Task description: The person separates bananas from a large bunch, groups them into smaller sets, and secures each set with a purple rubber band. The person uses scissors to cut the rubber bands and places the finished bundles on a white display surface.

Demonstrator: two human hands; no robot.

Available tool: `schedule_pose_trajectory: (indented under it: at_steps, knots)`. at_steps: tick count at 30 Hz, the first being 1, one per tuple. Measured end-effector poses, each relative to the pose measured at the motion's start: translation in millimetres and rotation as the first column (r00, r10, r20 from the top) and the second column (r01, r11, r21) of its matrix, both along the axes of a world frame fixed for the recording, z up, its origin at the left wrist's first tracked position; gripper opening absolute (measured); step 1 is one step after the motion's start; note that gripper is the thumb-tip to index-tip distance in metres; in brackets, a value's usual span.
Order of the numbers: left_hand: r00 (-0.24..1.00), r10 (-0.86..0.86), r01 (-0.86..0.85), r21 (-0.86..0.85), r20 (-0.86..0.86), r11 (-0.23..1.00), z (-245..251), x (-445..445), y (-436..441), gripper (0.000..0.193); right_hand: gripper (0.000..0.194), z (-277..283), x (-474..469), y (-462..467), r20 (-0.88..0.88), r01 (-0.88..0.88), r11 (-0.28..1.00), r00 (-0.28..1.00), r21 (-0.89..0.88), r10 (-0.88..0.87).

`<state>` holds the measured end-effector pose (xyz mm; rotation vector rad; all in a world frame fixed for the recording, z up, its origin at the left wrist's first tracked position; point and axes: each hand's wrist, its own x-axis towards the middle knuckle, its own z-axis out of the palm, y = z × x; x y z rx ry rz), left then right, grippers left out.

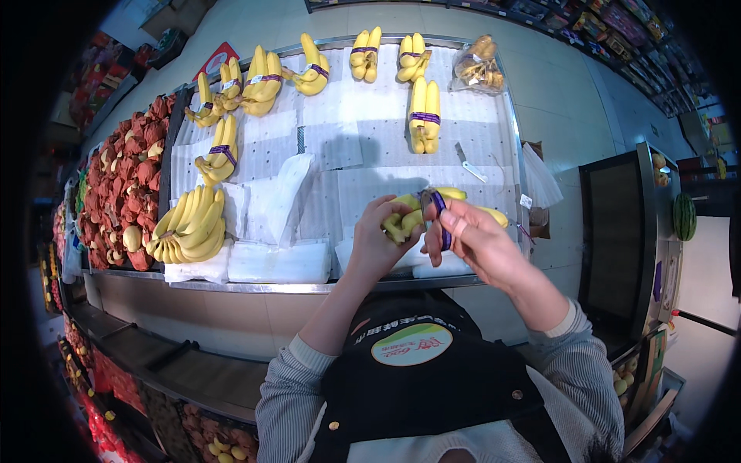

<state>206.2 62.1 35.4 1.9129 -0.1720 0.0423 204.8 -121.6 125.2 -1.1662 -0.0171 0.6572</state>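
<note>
My left hand (376,237) grips a small bunch of yellow bananas (405,223) near its stem end, above the near side of the display table. The tips of these bananas show beyond my right hand (480,240). The fingers of that hand hold a ring of purple tape (441,220) upright against the bunch. Whether the ring is a roll or a loop around the fruit, I cannot tell. Past the bananas lies a small knife (473,171) with a white handle.
Taped banana bunches (425,116) line the far side of the padded table (324,133). A large bunch (194,226) rests at left, beside stacked white foam sheets (278,260). A bagged bunch (479,66) occupies the far right corner. Red-wrapped fruit (124,179) adjoins the table.
</note>
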Motion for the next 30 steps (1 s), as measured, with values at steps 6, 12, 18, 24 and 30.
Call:
schedule_pose_trajectory:
  at_steps: [6,12,18,24,30]
  knots:
    - [0.921,-0.053,-0.061,-0.279,-0.385,0.958,-30.8,9.6,9.7,0.031,0.028,-41.0,-52.5,15.0,-0.074,0.024,0.996,0.997,-0.084,-0.030]
    - [0.834,-0.053,-0.081,-0.216,-0.549,0.973,-90.4,11.2,23.8,0.030,0.028,-130.7,-73.0,30.6,-0.227,0.100,0.989,0.966,-0.113,-0.124]
    - [0.733,-0.034,-0.167,-0.229,-0.680,0.959,-143.4,19.8,28.4,0.042,0.031,-191.3,-66.9,49.2,-0.365,0.216,0.973,0.902,-0.080,-0.230]
    - [0.738,0.315,-0.416,-0.034,-0.596,0.909,-146.1,-10.2,30.0,0.050,0.028,-187.4,-54.3,57.3,-0.450,0.249,0.968,0.862,-0.026,-0.234]
    - [0.604,0.135,-0.333,-0.095,-0.785,0.938,-120.2,-31.9,23.8,0.042,0.028,-198.4,-57.1,55.2,-0.368,0.279,0.959,0.888,-0.041,-0.274]
